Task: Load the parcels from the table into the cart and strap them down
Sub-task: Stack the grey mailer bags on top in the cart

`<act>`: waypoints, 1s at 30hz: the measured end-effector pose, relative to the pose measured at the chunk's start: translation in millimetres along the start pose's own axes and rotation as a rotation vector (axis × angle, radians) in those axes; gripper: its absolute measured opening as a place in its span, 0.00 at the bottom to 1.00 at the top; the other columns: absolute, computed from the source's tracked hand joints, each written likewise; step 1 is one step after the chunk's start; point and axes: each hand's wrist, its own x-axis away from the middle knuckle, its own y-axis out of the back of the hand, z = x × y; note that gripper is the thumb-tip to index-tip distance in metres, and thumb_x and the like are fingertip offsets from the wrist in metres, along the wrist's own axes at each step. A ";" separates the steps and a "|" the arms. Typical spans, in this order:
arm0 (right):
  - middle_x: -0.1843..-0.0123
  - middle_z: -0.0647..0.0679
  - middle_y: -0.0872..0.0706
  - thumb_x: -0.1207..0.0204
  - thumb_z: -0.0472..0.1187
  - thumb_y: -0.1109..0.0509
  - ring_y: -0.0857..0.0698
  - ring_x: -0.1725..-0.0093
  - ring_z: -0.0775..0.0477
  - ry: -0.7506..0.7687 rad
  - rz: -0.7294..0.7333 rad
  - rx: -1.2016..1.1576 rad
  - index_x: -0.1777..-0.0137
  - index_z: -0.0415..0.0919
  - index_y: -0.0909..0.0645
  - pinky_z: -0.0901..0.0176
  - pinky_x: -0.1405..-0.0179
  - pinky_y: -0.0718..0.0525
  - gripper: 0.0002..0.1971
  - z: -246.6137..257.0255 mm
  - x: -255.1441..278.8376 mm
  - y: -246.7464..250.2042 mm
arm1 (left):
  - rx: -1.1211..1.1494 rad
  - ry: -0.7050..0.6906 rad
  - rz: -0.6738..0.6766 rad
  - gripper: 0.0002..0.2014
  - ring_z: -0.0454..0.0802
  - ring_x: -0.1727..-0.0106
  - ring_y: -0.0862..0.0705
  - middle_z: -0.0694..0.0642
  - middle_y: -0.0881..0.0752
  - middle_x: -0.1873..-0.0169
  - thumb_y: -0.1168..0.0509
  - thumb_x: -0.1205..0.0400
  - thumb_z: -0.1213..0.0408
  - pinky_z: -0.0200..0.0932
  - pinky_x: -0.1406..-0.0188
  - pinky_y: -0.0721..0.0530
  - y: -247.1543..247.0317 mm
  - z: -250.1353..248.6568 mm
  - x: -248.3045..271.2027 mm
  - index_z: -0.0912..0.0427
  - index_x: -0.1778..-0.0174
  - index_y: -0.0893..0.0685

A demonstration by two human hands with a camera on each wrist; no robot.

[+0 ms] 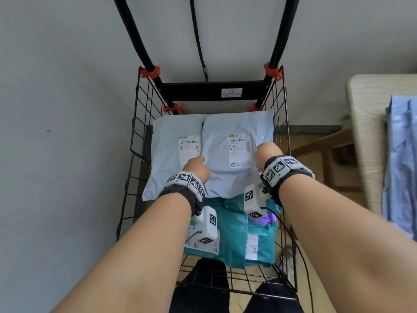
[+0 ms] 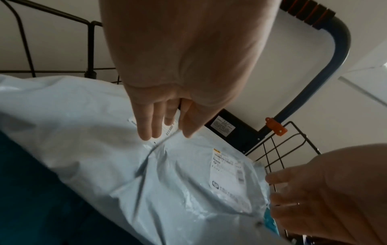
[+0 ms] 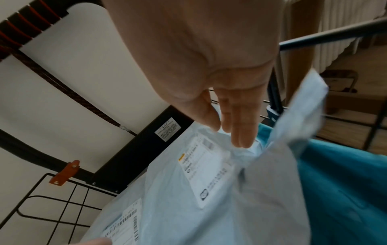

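Observation:
A black wire cart (image 1: 135, 154) stands against the wall. Two pale grey-blue mailer parcels lie on top in it: one at the left (image 1: 167, 159), and one overlapping it at the right (image 1: 225, 177). Teal parcels (image 1: 232, 233) lie under them at the near end. My left hand (image 1: 196, 168) rests with straight fingers (image 2: 146, 126) at the right parcel's left edge (image 2: 159, 145). My right hand (image 1: 267, 154) presses straight fingers (image 3: 240, 132) onto its bunched right edge (image 3: 247, 154), and the flap (image 3: 303, 107) stands up by the cart's side. A dark cord (image 1: 198, 41) hangs from the handle.
The cart's black handle tubes (image 1: 135, 35) rise against the grey wall. A table with a beige cover (image 1: 365, 132) stands at the right, with pale blue bags (image 1: 399, 166) on it. Wooden floor shows beside the cart. My dark trouser legs (image 1: 203, 290) are at the near end.

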 end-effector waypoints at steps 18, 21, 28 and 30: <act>0.33 0.43 0.17 0.22 0.30 0.41 0.18 0.35 0.42 0.286 -0.163 -0.047 0.34 0.42 0.18 0.53 0.35 0.19 0.20 -37.9 38.5 68.7 | 0.141 -0.132 -0.188 0.28 0.61 0.34 0.19 0.59 0.30 0.22 0.48 0.20 0.73 0.53 0.36 0.18 -9.8 -71.7 70.2 0.53 0.22 0.29; 0.35 0.44 0.15 0.23 0.31 0.41 0.18 0.35 0.42 0.307 -0.216 -0.076 0.35 0.42 0.16 0.57 0.37 0.22 0.20 -63.8 49.7 95.2 | 0.148 -0.195 -0.203 0.29 0.61 0.35 0.18 0.57 0.28 0.23 0.48 0.20 0.74 0.51 0.38 0.18 -23.5 -96.5 90.6 0.53 0.23 0.28; 0.38 0.43 0.14 0.24 0.31 0.41 0.18 0.37 0.40 0.261 -0.328 -0.176 0.39 0.44 0.16 0.54 0.36 0.20 0.19 -151.5 69.6 175.7 | 0.118 -0.307 -0.224 0.28 0.59 0.32 0.21 0.57 0.26 0.25 0.45 0.20 0.73 0.47 0.38 0.21 -82.6 -171.2 139.1 0.52 0.23 0.28; 0.38 0.42 0.14 0.24 0.32 0.40 0.18 0.37 0.40 0.232 -0.373 -0.173 0.38 0.43 0.16 0.53 0.36 0.20 0.18 -181.8 72.8 200.6 | 0.112 -0.339 -0.225 0.28 0.58 0.33 0.20 0.56 0.25 0.26 0.45 0.21 0.72 0.47 0.40 0.20 -104.4 -196.7 151.9 0.50 0.23 0.28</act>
